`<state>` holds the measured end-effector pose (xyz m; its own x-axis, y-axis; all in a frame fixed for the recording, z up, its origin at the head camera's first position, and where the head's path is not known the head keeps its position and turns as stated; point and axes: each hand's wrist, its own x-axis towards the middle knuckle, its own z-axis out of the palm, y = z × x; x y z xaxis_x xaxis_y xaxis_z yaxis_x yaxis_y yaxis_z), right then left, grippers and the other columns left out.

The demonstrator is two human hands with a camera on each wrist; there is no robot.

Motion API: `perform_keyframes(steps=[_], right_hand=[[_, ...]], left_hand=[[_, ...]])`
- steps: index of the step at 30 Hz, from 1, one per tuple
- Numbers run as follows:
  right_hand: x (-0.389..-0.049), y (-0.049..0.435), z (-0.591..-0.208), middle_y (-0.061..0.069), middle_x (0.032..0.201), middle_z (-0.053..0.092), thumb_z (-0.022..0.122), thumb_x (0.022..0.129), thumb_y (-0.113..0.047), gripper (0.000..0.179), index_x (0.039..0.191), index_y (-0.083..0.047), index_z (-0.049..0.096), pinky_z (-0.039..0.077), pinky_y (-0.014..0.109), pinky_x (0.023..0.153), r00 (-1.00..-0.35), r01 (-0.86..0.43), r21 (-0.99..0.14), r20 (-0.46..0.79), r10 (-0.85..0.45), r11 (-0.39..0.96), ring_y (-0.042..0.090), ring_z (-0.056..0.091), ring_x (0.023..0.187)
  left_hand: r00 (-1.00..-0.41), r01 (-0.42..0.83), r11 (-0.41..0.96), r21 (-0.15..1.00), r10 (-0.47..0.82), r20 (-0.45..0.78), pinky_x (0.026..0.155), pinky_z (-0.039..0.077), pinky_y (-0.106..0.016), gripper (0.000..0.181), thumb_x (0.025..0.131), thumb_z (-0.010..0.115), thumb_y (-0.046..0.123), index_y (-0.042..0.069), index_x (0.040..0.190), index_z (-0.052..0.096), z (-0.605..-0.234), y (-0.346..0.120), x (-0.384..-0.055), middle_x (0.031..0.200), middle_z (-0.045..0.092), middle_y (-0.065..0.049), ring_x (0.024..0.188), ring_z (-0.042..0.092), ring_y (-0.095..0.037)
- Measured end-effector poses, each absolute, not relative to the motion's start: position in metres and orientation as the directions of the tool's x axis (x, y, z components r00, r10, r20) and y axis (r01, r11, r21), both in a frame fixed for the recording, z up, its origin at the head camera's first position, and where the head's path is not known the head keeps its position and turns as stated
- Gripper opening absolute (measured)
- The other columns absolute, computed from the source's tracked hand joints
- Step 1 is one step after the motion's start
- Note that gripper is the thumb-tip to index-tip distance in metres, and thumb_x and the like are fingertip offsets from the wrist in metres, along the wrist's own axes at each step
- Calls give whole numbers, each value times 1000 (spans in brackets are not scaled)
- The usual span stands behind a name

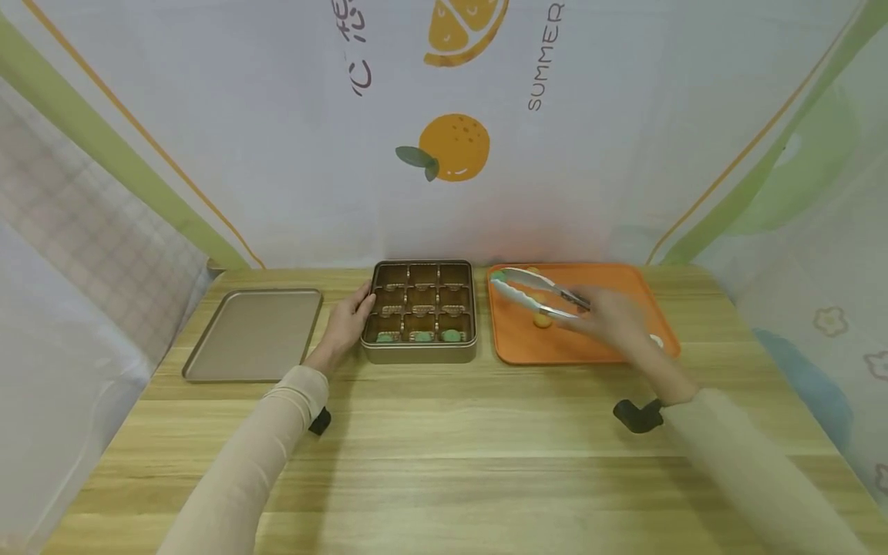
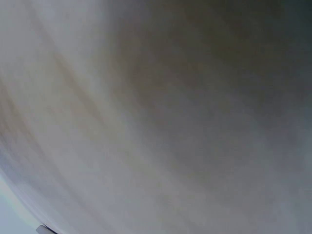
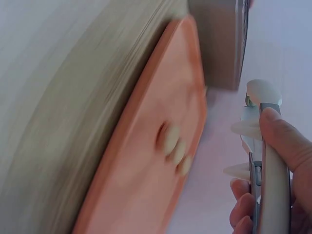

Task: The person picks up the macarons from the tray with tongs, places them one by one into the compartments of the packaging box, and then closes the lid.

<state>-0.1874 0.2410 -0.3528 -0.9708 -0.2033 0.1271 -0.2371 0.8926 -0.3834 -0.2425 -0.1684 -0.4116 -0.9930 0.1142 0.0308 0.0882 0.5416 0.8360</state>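
Note:
My right hand grips metal tongs above the orange tray. Near the left end of the tray, a small green piece is at the tongs' tips. In the right wrist view, thumb and fingers wrap round the tongs, the tips largely hiding the piece. My left hand holds the left side of a divided tin, its thumb at the rim. Green pieces lie in the tin's front-row compartments. The left wrist view is too blurred to make out.
Yellow round pieces lie on the orange tray, partly behind the tongs. A white item is near its right edge. A flat beige tray lies left of the tin. Behind the wooden table hangs a printed curtain.

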Motion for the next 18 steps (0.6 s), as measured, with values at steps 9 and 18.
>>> perform_keyframes(steps=[9,18], right_hand=[[-193,194,-347,0,78,61,79,72,-44,41,96,-14,67,39,26,53,-951,-309,-355,86,-298,882,16,51,67],[-198,176,-341,-1,81,64,78,72,-47,45,99,-14,65,39,26,48,-945,-321,-293,28,-327,901,15,52,63]], left_hand=[[-993,73,524,848,113,15,113,28,-40,50,103,37,23,5,148,26,-413,-169,-243,152,27,-11,139,27,-28],[-994,80,537,840,110,25,113,29,-40,50,103,38,23,4,148,27,-412,-170,-242,151,28,-12,139,29,-29]])
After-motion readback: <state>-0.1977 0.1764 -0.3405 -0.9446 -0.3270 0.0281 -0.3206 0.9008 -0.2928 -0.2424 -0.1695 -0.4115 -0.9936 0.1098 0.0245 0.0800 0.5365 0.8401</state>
